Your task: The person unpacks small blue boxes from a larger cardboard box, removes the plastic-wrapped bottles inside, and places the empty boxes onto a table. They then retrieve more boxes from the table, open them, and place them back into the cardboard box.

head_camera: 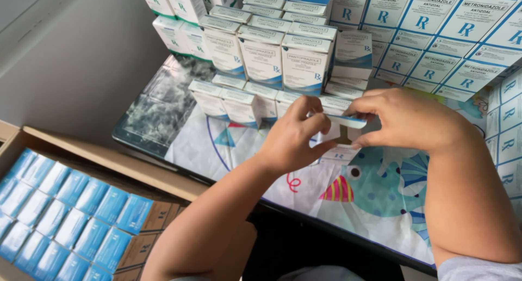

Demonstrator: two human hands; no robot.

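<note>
Hands (348,130) pinch small white-and-blue carton (343,119) between them.

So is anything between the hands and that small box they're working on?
No. Both the left hand and the right hand already grip the small box directly, in front of the stacked boxes on the table.

Single head-worn view, looking steeply down — close over hands at table edge
</note>
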